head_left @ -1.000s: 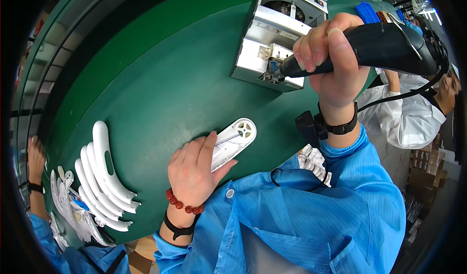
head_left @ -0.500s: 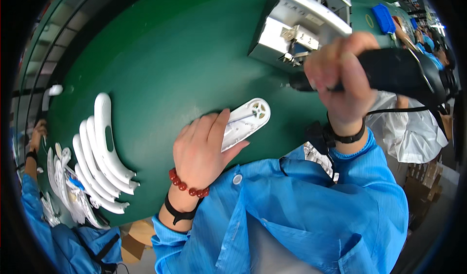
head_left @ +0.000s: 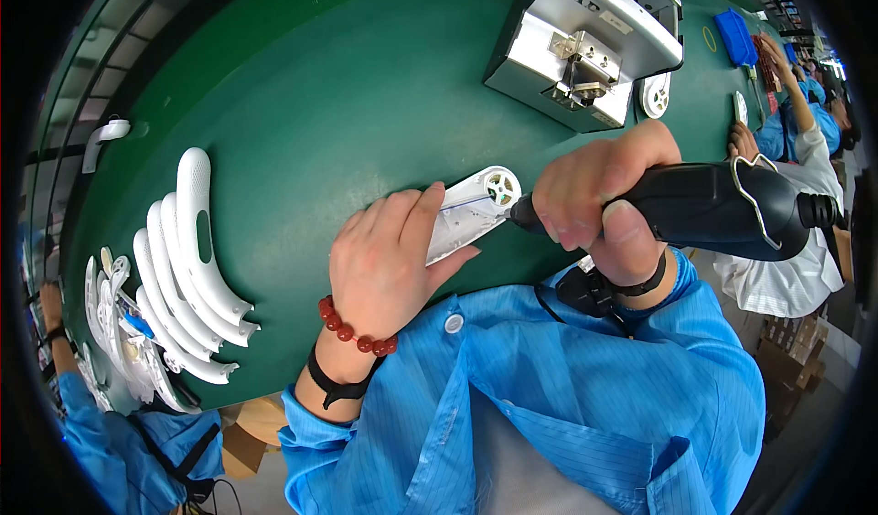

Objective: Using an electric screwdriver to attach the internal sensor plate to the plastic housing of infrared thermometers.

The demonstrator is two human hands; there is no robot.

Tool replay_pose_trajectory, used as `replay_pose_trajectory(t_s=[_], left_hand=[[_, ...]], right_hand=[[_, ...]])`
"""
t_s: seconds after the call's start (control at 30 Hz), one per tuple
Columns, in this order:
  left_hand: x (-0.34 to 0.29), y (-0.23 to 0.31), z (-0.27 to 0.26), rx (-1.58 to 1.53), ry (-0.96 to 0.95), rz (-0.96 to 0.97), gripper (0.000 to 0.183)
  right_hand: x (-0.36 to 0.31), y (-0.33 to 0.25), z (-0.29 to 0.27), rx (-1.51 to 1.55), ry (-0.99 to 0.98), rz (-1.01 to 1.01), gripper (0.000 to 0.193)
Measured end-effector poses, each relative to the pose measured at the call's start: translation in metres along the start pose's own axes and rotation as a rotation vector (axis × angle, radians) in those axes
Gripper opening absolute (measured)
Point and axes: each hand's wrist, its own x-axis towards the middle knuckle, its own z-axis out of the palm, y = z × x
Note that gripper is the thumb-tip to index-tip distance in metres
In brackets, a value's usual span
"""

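A long white plastic housing (head_left: 462,227) lies open side up on the green table, with a round spoked part and a thin wire inside its far right end. My left hand (head_left: 384,241) holds it down, fingers across its left part and thumb along the near edge. In my right hand (head_left: 608,190) is a black electric screwdriver (head_left: 709,209), held nearly level. Its bit is at the right edge of the housing, beside the round part; whether a screw sits there is too small to tell.
Several curved white shells (head_left: 195,231) stand side by side at the left, with a pile of white parts (head_left: 123,332) beyond. A metal fixture box (head_left: 572,53) sits at the back, another white piece (head_left: 655,94) beside it. A blue bin (head_left: 734,37) and co-workers are at far right.
My right hand has brought the screwdriver down and left, from above the table to the housing's right end. My left hand and the housing have barely shifted.
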Motion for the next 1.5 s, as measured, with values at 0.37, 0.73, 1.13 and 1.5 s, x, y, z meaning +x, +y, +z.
replay_pose_trajectory(t_s=[0.37, 0.73, 1.13, 1.5], left_hand=[[0.002, -0.001, 0.001, -0.010, 0.000, 0.005, 0.042], [0.003, 0.002, -0.003, -0.026, 0.023, 0.038, 0.044], [0.003, 0.006, -0.003, -0.045, 0.087, 0.205, 0.045], [0.007, 0.006, -0.003, -0.038, 0.075, 0.220, 0.047]], right_hand=[[0.001, 0.000, 0.000, 0.051, -0.021, 0.029, 0.025], [-0.003, 0.005, 0.003, 0.016, -0.051, 0.020, 0.025], [0.060, -0.043, -0.054, -0.186, -0.008, -0.359, 0.010], [0.076, -0.023, -0.063, -0.127, 0.113, -0.372, 0.010]])
